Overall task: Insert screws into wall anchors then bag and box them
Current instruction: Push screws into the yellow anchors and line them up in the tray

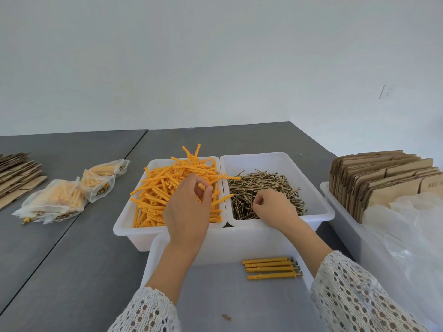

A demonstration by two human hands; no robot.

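A white bin point(124, 226) holds a heap of orange wall anchors point(163, 188). My left hand point(187, 212) reaches into it and its fingers curl round an anchor point(201, 186). Beside it, a second white bin point(321, 202) holds brass screws point(263, 185). My right hand point(275, 209) is over the screws with fingers curled; whether it pinches a screw is hidden. In the near white tray point(153, 259) lie several anchors with screws in them point(271, 268).
Filled clear bags of anchors point(55, 200) lie on the grey table at the left, with flat cardboard point(16, 173) behind them. At the right a white bin point(335, 212) holds flat cardboard boxes point(383, 178) and empty plastic bags point(407, 231).
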